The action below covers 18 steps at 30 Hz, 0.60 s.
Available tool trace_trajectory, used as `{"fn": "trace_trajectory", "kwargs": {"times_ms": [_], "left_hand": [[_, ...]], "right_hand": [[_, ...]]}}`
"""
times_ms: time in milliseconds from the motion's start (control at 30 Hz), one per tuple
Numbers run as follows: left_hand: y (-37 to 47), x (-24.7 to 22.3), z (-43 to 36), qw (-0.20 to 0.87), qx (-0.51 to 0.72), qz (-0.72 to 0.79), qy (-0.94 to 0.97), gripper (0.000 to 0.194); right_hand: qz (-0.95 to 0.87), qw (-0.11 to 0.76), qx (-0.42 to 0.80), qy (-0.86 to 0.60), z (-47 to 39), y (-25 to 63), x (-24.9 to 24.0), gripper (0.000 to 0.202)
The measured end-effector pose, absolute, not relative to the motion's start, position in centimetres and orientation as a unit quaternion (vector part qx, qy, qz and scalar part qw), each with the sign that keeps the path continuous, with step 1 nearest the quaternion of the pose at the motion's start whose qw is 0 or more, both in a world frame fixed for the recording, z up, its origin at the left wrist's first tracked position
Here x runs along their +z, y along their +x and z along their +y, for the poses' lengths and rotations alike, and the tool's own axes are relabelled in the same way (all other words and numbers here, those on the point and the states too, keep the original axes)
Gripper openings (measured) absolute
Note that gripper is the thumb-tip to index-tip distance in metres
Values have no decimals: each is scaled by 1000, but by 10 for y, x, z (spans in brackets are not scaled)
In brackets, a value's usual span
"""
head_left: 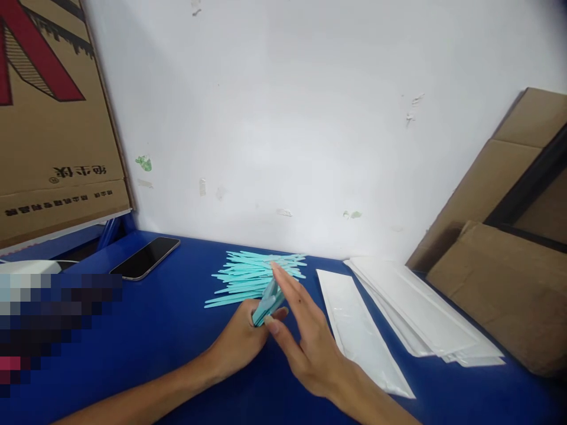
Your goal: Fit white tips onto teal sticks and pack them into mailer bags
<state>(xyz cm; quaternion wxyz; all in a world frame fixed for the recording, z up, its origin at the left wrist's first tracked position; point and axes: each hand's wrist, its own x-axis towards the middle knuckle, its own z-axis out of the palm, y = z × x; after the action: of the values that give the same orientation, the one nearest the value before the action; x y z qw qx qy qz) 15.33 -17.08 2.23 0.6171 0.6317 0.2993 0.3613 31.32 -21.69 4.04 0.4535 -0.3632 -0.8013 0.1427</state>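
A bundle of thin teal sticks (pixel 269 304) is held upright and slightly tilted in my left hand (pixel 248 333), whose fingers wrap round its lower part. My right hand (pixel 308 336) is beside the bundle with its fingers stretched out and its thumb near the sticks' lower end; its fingertips reach the bundle's upper right side. Just behind my hands lies a loose pile of similar teal sticks (pixel 241 271) on the blue table (pixel 146 330). Part of the bundle is hidden by my fingers.
One white flat packet (pixel 361 330) lies right of my hands, with several more white packets (pixel 420 301) stacked beyond it. A phone (pixel 146 258) lies at the back left. Cardboard (pixel 491 295) leans at the right; a large carton (pixel 57 136) stands left. A white wall (pixel 274 118) rises behind.
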Motion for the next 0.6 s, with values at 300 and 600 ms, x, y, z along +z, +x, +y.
{"fn": "trace_trajectory", "kwargs": {"times_ms": [300, 600], "left_hand": [[149, 14, -169, 455, 361, 439, 686, 46], [147, 22, -171, 433, 317, 441, 719, 47]], "right_hand": [[-789, 366, -204, -450, -173, 382, 64, 38], [-466, 27, -104, -878, -148, 513, 44, 68]]}}
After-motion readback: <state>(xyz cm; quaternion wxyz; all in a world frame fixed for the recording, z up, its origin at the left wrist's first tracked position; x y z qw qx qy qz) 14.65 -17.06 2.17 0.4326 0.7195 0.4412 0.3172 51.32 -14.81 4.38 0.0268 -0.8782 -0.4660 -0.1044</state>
